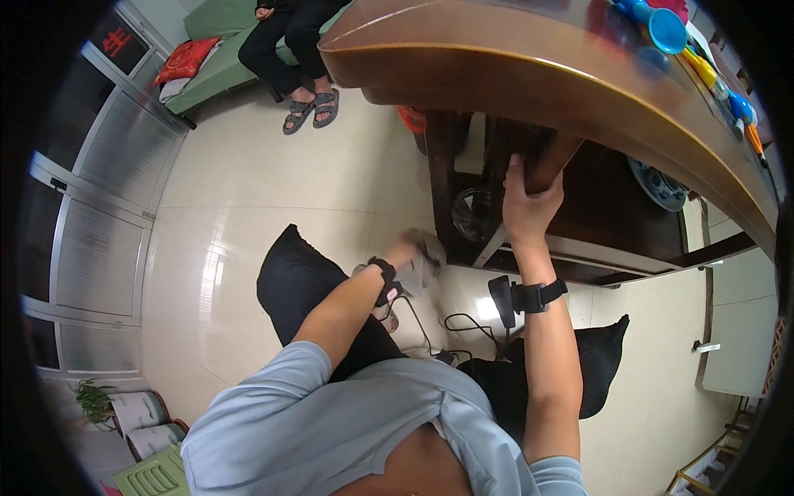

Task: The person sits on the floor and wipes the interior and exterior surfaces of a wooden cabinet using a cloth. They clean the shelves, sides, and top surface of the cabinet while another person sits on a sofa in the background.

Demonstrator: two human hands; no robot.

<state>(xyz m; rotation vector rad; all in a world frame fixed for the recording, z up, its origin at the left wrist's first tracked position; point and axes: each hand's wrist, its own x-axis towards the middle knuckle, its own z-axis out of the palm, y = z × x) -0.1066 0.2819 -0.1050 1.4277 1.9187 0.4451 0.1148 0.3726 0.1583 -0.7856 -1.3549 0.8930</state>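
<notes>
My left hand point(402, 248), blurred by motion, holds a greyish cloth point(427, 263) low beside the dark wooden base of the table. My right hand point(532, 201) is wrapped around a brown wooden post point(556, 160) under the overhanging tabletop point(521, 77). Behind that hand a dark lower shelf point(611, 204) spans the table's frame. A clear glass or plastic dish point(471, 214) sits on the shelf close to the corner leg point(439, 186). Blue-and-white porcelain point(659, 186) stands at the shelf's right end.
Black cables point(471, 325) hang between my knees from devices strapped to my wrists. A seated person's sandalled feet point(311, 111) rest before a green sofa point(217, 62). Colourful toys point(669, 31) lie on the tabletop. Glazed doors point(105, 248) line the left.
</notes>
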